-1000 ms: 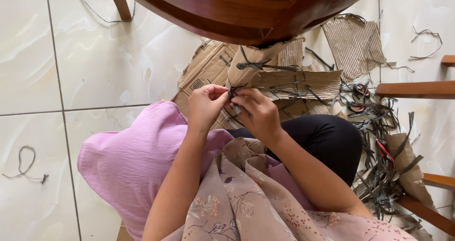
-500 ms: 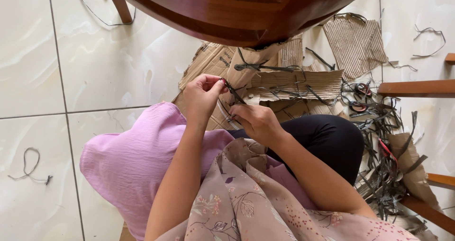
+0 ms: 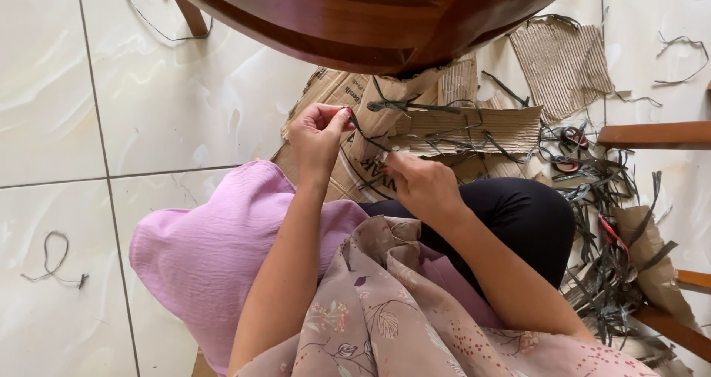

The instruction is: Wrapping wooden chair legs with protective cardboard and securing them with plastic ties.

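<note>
A pale tiled floor [image 3: 148, 125] carries everything, with a dark wooden table [image 3: 370, 14] edge overhead at the top of the view. Flattened cardboard pieces [image 3: 474, 125] lie on the floor in front of the seated person, and a heap of dark strips [image 3: 607, 258] lies to the right beside them. The thing in hand is a thin dark strip [image 3: 363, 136], narrow and flat like a ribbon. Its long axis slants from upper left down to lower right, running taut between the two hands above the cardboard. The left hand [image 3: 317, 134] pinches its upper end, grip closed on it between thumb and fingertips. The right hand [image 3: 422, 184] is closed around the lower end near the cardboard.
</note>
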